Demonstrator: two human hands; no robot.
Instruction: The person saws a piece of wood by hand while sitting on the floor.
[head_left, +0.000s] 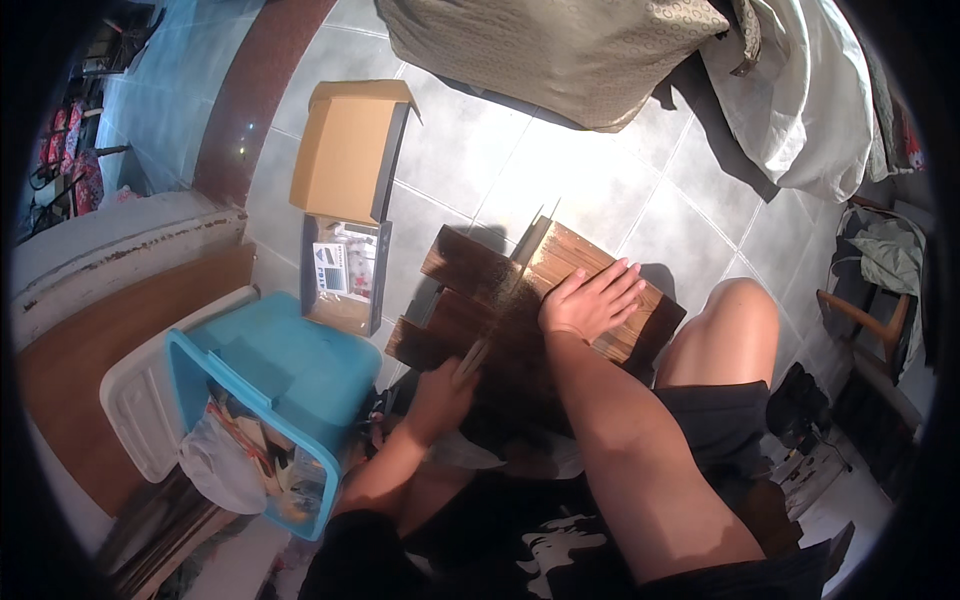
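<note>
My left hand [444, 398] is closed on a pale handle [470, 362] of a long, narrow tool, likely a hand saw, angled up along a cut in dark wooden planks [450, 270]. My right hand [596, 300] lies flat, fingers apart, on the lighter, sunlit wooden board [565, 250] to the right of that line. Pale sawdust is scattered along the cut. The lower part of the wood is in deep shadow, hiding what supports it.
An open cardboard box [345, 150] with packets lies ahead-left on floor tiles [660, 210]. A turquoise tub [270, 350] and white lid [130, 400] stand left. Draped covers [560, 50] hang beyond; a wooden chair [870, 320] and my bent knee [730, 330] are right.
</note>
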